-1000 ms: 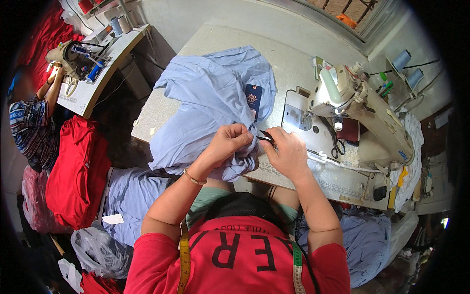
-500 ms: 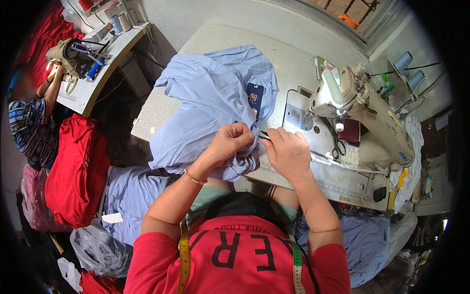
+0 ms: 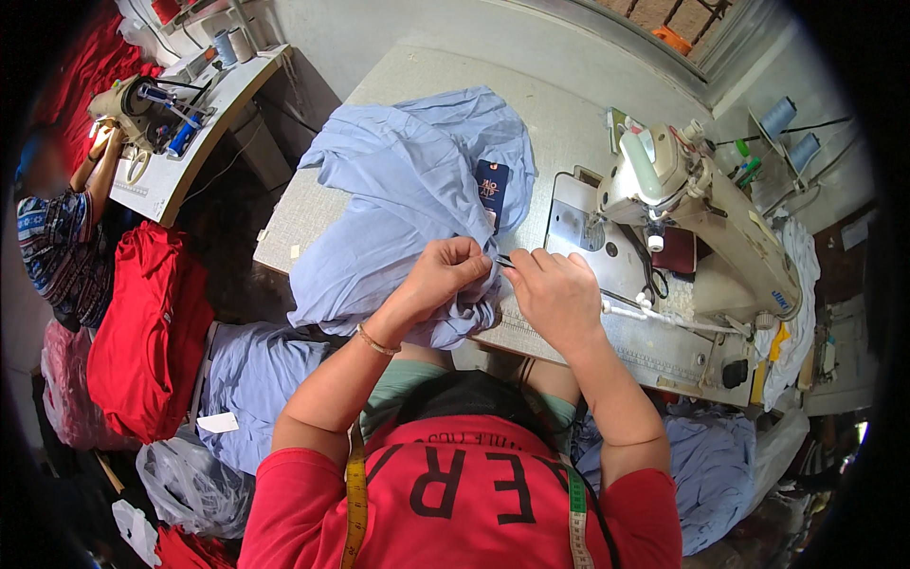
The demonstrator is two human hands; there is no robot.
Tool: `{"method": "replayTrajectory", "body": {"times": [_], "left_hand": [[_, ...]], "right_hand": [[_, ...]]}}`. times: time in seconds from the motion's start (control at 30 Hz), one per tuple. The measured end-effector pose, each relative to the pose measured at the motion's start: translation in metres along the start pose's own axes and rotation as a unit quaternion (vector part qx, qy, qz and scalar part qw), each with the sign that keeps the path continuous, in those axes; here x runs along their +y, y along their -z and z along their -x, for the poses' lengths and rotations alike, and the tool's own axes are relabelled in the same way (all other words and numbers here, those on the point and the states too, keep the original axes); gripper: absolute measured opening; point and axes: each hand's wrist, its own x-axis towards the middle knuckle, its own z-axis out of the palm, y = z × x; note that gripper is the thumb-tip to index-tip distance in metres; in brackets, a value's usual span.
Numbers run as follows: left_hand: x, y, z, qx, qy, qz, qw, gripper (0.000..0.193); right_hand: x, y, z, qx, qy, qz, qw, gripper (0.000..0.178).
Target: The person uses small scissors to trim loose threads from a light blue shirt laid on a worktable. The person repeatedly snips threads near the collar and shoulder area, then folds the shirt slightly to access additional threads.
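A light blue garment (image 3: 398, 199) lies bunched on the sewing table (image 3: 559, 104), a dark blue hang tag (image 3: 491, 187) resting on it. My left hand (image 3: 445, 275) pinches the garment's near edge. My right hand (image 3: 557, 294) sits right beside it, fingers closed on a small metal thread snipper (image 3: 504, 260) whose tip meets the fabric between the two hands. A yellow tape measure (image 3: 355, 493) hangs around my neck over a red shirt.
A cream sewing machine (image 3: 692, 209) stands on the table's right, thread cones (image 3: 791, 133) behind it. More blue garments (image 3: 251, 379) and a red pile (image 3: 142, 332) lie at lower left. Another person (image 3: 62, 237) works at a second machine (image 3: 142, 104) far left.
My hands stay at the same spot on the fabric; the fingers have shifted slightly along the edge.
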Motion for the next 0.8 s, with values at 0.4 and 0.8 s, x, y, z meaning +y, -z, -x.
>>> {"method": "replayTrajectory", "body": {"times": [0.4,0.8], "left_hand": [[-0.003,0.001,-0.001,0.008,-0.001,0.01,1.0,0.019],[-0.003,0.004,-0.002,-0.001,-0.003,0.002,1.0,0.019]], "right_hand": [[0.004,-0.009,0.0,0.023,-0.001,-0.041,0.999,0.016],[0.017,-0.021,0.002,0.004,-0.028,-0.158,0.987,0.021]]}}
